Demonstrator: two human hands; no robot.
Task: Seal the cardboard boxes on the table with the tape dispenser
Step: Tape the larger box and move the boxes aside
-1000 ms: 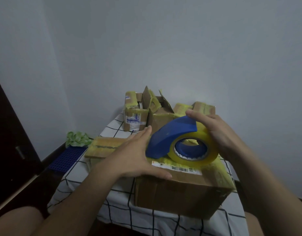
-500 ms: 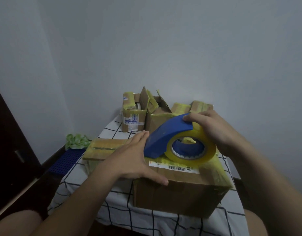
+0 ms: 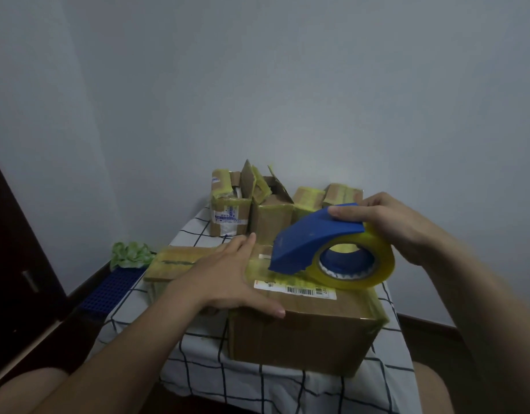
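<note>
A large cardboard box [image 3: 302,336] with a barcode label stands at the table's near edge. My left hand [image 3: 230,276] lies flat on its top left corner, fingers straight, thumb over the front edge. My right hand [image 3: 386,222] grips the blue tape dispenser [image 3: 314,237] from above; its yellowish tape roll [image 3: 359,261] rests on the box top. Yellowish tape covers part of the lid under the dispenser.
A flat taped box [image 3: 177,261] lies left of the big one. Several small taped boxes [image 3: 272,210], one with raised flaps, stand at the back of the checked tablecloth [image 3: 198,363]. A blue grid mat [image 3: 111,288] and green bundle [image 3: 129,253] lie on the floor, left.
The dispenser has slid a little to the right along the box top with my right hand. My left hand stays pressed on the box.
</note>
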